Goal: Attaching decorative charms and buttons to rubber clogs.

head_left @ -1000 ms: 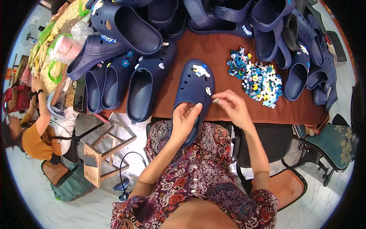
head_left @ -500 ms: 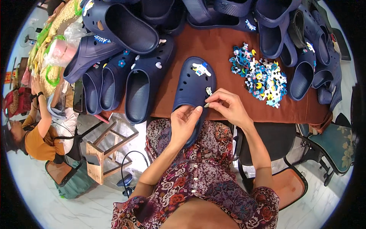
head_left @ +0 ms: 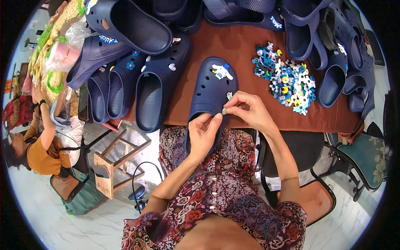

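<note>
A dark blue clog (head_left: pixel 203 99) sits toe-away at the table's front edge, its heel over my lap. My left hand (head_left: pixel 203 136) grips it at the foot opening, fingers inside under the upper and thumb outside. My right hand (head_left: pixel 248 111) pinches a small pale shoe charm (head_left: pixel 224 111) between thumb and fingertips, against the right side of the clog near the strap joint. On the clog's toe is a white cartoon charm (head_left: pixel 222 72) with blue on it. A smaller pale charm (head_left: pixel 229 96) sits on its right side, just above my right fingers.
A heap of blue, white and yellow charms (head_left: pixel 291 85) lies on the brown cloth (head_left: pixel 243 50) to the right. More navy clogs (head_left: pixel 160 79) crowd the left, back and right. A wooden stool (head_left: pixel 109 173), chairs (head_left: pixel 291 152) and another person (head_left: pixel 48 146) are beyond the table.
The clog and both hands have shifted slightly. My right fingers have turned a little, so more of the pale charm shows against the clog's side.
</note>
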### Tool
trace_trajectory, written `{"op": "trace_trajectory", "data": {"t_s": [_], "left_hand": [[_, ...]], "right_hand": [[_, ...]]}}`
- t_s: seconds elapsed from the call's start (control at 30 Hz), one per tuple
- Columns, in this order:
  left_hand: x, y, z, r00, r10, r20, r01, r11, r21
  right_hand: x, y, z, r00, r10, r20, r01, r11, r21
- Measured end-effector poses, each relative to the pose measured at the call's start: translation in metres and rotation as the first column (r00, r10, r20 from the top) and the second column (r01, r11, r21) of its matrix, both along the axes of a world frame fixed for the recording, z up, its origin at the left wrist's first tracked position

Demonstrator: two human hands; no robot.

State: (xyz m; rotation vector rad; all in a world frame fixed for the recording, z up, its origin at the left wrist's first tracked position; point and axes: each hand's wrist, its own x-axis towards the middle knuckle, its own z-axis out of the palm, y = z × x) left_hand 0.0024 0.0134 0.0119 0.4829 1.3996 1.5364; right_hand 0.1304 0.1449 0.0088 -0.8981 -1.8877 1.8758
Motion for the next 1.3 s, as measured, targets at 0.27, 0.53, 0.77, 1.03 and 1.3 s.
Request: {"op": "trace_trajectory", "data": {"t_s": [0.27, 0.53, 0.77, 1.03, 1.3], "left_hand": [[-0.003, -0.003, -0.014, 0.999, -0.033, 0.008, 0.033, 0.999, 0.016], [0.0, -0.001, -0.015, 0.999, 0.049, 0.006, -0.049, 0.999, -0.019], [0.004, 0.001, -0.014, 0.981, 0.074, 0.178, -0.076, 0.997, 0.005], [0.003, 0.001, -0.015, 0.972, 0.049, 0.229, -0.065, 0.996, 0.063], [-0.008, 0.003, -0.02, 0.803, 0.134, 0.58, -0.187, 0.982, 0.032]], "right_hand": [[-0.001, -0.001, -0.011, 1.0, -0.005, -0.012, 0.006, 0.996, 0.095], [-0.007, -0.017, -0.005, 0.987, -0.142, -0.073, 0.149, 0.985, 0.089], [-0.005, -0.038, -0.012, 0.954, -0.278, -0.113, 0.296, 0.932, 0.209], [-0.008, -0.061, -0.016, 0.917, -0.373, -0.138, 0.397, 0.84, 0.37], [0.033, -0.02, -0.02, 0.833, -0.552, -0.037, 0.471, 0.672, 0.572]]}}
